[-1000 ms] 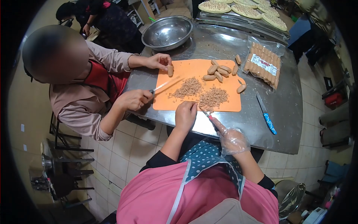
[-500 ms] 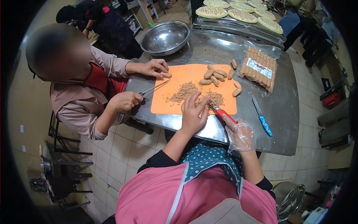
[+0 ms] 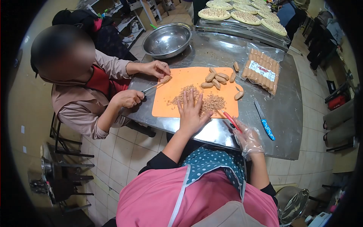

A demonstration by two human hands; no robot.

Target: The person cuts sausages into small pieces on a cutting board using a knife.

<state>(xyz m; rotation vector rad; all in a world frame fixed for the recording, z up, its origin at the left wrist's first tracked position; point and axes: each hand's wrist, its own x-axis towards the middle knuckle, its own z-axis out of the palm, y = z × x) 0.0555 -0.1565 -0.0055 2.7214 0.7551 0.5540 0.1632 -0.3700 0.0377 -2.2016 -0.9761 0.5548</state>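
Note:
An orange cutting board (image 3: 162,106) lies on the metal table, with chopped sausage (image 3: 213,104) spread over its near half. My left hand (image 3: 191,113) rests on the chopped pieces, fingers spread. In a clear plastic glove, my right hand (image 3: 247,140) grips the red handle of a knife (image 3: 230,118), whose blade tip is at the right edge of the chopped pile. Several sausage pieces (image 3: 215,78) lie at the board's back right. Across the board's left edge, a co-worker's hand (image 3: 128,99) holds another knife (image 3: 152,87) against a sausage piece.
A steel bowl (image 3: 167,41) stands at the table's back left. A sealed sausage pack (image 3: 261,70) and a blue-handled knife (image 3: 267,129) lie on the right. Trays of topped flatbreads (image 3: 245,17) are behind. Other people stand in the background.
My left hand has spread its fingers and come down over the chopped sausage. My right hand has shifted slightly right and nearer me with the red knife. The co-worker's knife has moved to the sausage piece.

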